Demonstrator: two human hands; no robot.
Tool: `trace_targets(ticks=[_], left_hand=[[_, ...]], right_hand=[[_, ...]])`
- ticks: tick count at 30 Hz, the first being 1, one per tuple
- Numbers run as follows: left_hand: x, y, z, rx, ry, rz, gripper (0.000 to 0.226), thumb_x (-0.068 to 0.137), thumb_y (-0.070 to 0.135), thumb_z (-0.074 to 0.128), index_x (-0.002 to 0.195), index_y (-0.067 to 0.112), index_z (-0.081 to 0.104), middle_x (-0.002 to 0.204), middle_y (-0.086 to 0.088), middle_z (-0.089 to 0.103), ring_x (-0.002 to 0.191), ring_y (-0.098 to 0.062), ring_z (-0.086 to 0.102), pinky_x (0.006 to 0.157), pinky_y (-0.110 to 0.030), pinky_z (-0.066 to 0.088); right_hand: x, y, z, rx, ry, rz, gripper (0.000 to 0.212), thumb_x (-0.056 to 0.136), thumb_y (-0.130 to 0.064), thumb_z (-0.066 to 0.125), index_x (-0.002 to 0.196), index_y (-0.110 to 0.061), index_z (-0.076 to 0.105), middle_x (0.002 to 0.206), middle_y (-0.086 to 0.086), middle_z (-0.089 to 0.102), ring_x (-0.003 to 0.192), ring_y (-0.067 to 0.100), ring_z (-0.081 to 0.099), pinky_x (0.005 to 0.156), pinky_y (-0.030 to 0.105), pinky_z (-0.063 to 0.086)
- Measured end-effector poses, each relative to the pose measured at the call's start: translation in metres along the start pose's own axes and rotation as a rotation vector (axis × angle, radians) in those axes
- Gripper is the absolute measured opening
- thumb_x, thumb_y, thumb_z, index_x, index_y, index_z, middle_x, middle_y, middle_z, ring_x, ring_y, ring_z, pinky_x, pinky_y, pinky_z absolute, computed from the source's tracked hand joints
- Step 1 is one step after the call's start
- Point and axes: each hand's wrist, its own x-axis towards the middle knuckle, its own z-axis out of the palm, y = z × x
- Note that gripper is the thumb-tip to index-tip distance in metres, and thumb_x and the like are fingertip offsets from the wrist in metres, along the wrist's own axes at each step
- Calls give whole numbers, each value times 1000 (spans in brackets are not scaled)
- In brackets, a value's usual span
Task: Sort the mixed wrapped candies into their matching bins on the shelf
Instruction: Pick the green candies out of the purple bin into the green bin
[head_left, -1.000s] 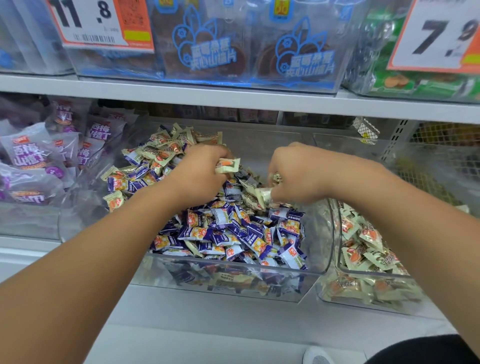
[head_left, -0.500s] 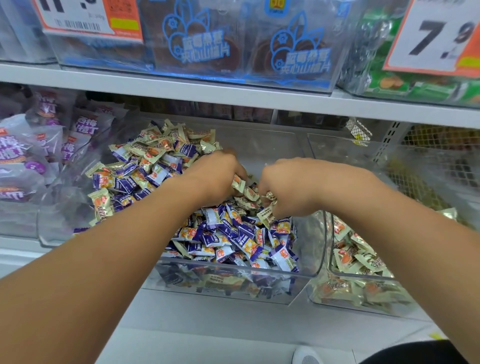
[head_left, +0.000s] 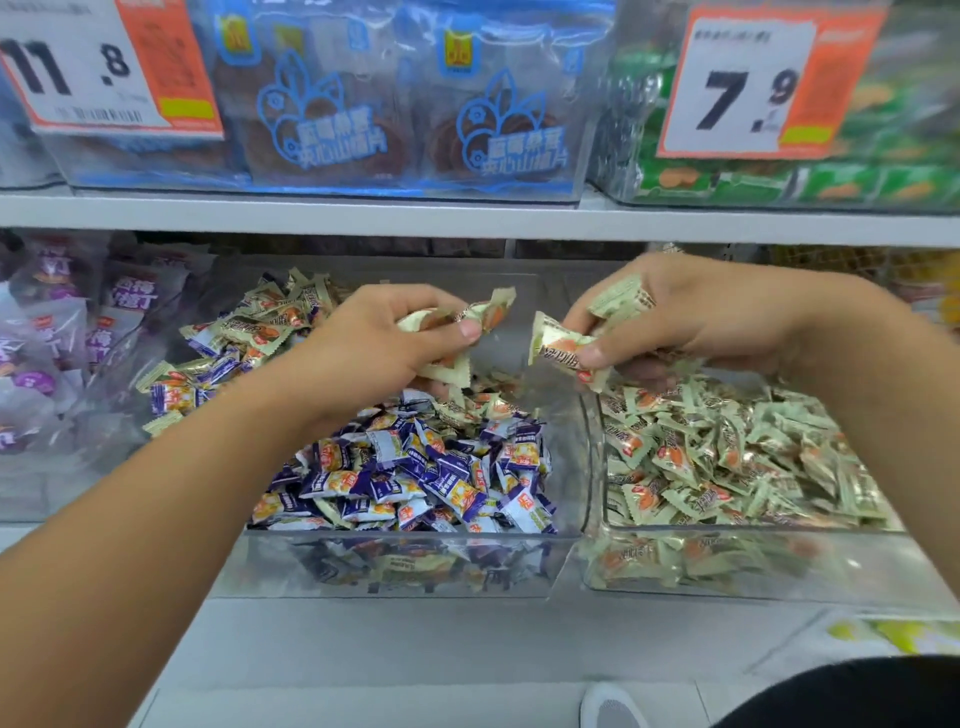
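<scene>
Left hand (head_left: 379, 348), right hand (head_left: 691, 317) — both raised, fingers curled, gripping.

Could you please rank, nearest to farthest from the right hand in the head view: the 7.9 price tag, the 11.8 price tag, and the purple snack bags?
1. White-and-orange 7.9 price tag, above.
2. Purple snack bags, far left.
3. White-and-orange 11.8 price tag, upper left.
Measured from right hand.

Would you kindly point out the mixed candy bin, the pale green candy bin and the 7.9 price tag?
mixed candy bin (head_left: 395, 566): head view, on its clear front wall.
pale green candy bin (head_left: 753, 564): head view, on its clear front wall.
7.9 price tag (head_left: 748, 88): head view, on the white panel near the printed digits.
</scene>
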Motion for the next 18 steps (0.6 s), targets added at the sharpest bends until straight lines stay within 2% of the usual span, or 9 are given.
trace_targets(ticks=[3, 6, 7, 9, 11, 13, 14, 16, 18], left_hand=[[2, 18, 25, 16, -35, 35, 7, 89, 22, 71, 93, 18, 75, 73, -3, 66, 61, -16, 64, 58, -25, 56], [11, 35, 56, 56, -50, 80, 5, 88, 24, 73, 91, 20, 74, 73, -1, 68, 55, -18, 65, 51, -26, 55], [15, 40, 66, 74, -56, 109, 5, 88, 24, 73, 91, 20, 74, 76, -1, 68, 56, -19, 67, 54, -30, 57], [21, 49, 84, 163, -52, 202, 5, 88, 23, 73, 92, 20, 73, 78, 1, 69, 56, -20, 69, 53, -27, 56], [27, 54, 101, 309, -41, 322, 5, 88, 21, 74, 92, 21, 72, 80, 8, 68, 57, -8, 67, 49, -20, 50], [33, 53, 115, 428, -59, 393, 12, 86, 21, 75, 97, 23, 72, 89, 12, 69, 66, 1, 63, 58, -18, 49], [36, 50, 122, 491, -79, 417, 21, 86, 22, 76, 106, 25, 70, 99, 11, 69, 78, 2, 63, 67, -19, 49], [43, 42, 132, 652, -141, 456, 48, 85, 29, 77, 129, 25, 59, 126, 6, 62, 111, -9, 58, 91, -22, 44], [46, 36, 136, 725, -202, 463, 66, 83, 38, 77, 141, 26, 47, 141, 5, 52, 128, -14, 47, 105, -26, 36]], right_hand=[[-14, 44, -16, 267, 13, 215, 14, 93, -8, 60, 97, 6, 61, 60, 9, 58, 45, 10, 46, 38, 16, 32], [-24, 85, -27, 544, 194, 527, 18, 95, -17, 59, 103, -1, 63, 71, 10, 66, 54, 12, 60, 40, 17, 47], [-28, 93, -31, 613, 259, 593, 21, 94, -22, 60, 104, -5, 65, 79, 13, 69, 63, 16, 66, 46, 22, 54], [-33, 104, -41, 694, 369, 630, 38, 95, -39, 57, 114, -6, 65, 102, 19, 72, 87, 29, 69, 62, 35, 62], [-37, 111, -52, 732, 425, 596, 58, 94, -55, 51, 125, -6, 59, 116, 20, 65, 104, 35, 62, 73, 49, 61], [-39, 111, -59, 667, 447, 571, 69, 94, -64, 45, 131, -6, 54, 122, 15, 61, 114, 33, 57, 90, 56, 54], [-40, 109, -61, 592, 456, 573, 70, 94, -65, 42, 132, -7, 53, 125, 13, 60, 118, 33, 56, 99, 55, 48], [-43, 103, -63, 438, 483, 571, 62, 97, -64, 39, 125, -12, 55, 130, 11, 56, 121, 32, 52, 107, 54, 40], [-46, 95, -64, 292, 503, 555, 55, 97, -62, 42, 118, -15, 61, 131, 8, 58, 120, 31, 54, 108, 53, 41]])
